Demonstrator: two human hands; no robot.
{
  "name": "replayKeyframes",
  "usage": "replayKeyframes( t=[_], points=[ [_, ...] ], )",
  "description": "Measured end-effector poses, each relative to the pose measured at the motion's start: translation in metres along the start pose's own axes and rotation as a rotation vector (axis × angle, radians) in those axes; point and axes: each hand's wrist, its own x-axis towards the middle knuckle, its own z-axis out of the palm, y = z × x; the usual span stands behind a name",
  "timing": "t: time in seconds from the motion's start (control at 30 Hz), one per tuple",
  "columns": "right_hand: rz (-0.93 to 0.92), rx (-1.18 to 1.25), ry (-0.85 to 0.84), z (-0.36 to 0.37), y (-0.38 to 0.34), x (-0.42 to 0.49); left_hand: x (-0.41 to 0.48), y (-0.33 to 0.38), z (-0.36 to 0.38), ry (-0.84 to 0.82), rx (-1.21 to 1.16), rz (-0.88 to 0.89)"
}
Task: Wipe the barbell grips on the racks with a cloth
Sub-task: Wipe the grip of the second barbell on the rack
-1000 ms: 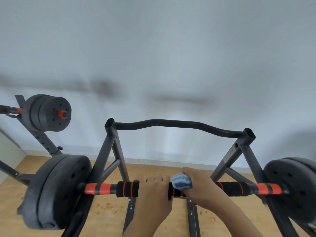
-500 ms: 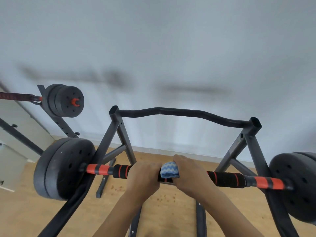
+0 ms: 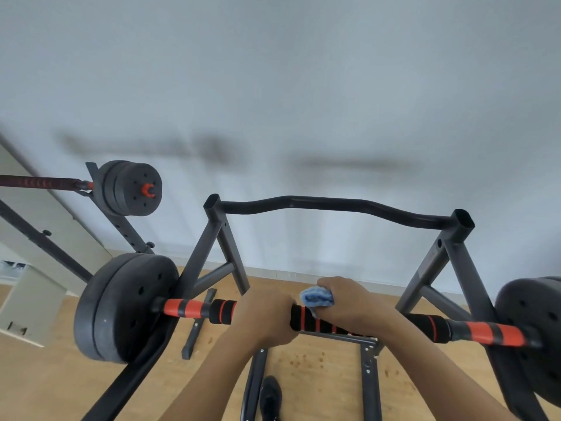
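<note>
On the rack point(image 3: 431, 268) before us the barbell point(image 3: 485, 332) lies across both uprights; our left hand point(image 3: 267, 317) clenches its bar at the middle, while our right hand point(image 3: 352, 302) grasps the blue cloth point(image 3: 315, 297), pressing it onto the black foam grip point(image 3: 309, 322) just beside the left

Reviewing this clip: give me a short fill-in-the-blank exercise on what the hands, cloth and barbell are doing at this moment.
1. The right hand presses a bunched ____ cloth onto the barbell's foam grip.
2. The left hand grips the bar directly, holding no ____.
3. The barbell rests across a rack with a black weight plate at each ____.
4. A second loaded barbell sits on another rack at the far ____ of the view.

Missing words: blue; cloth; end; left
</note>
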Motion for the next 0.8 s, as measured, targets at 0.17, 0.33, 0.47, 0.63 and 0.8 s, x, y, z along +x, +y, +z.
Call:
replayKeyframes(
  t=[0.17,0.33,0.47,0.63,0.8],
  points=[
    [0.027,-0.087,0.043,0.012,0.001,-0.005,-0.014,0.006,0.013,0.189,0.049,0.026],
    [0.003,-0.078,0.018,0.012,-0.005,-0.006,-0.018,-0.004,0.011,0.136,-0.114,0.034],
    [-0.004,-0.065,-0.015,0.009,-0.007,-0.008,-0.006,-0.014,-0.012,-0.234,-0.221,0.046],
    [-0.008,-0.044,0.004,0.009,-0.008,-0.013,-0.017,-0.004,0.008,0.053,-0.035,0.093],
    [-0.003,-0.049,0.024,0.017,-0.008,-0.020,-0.031,-0.004,0.035,0.293,-0.037,0.078]
  ],
)
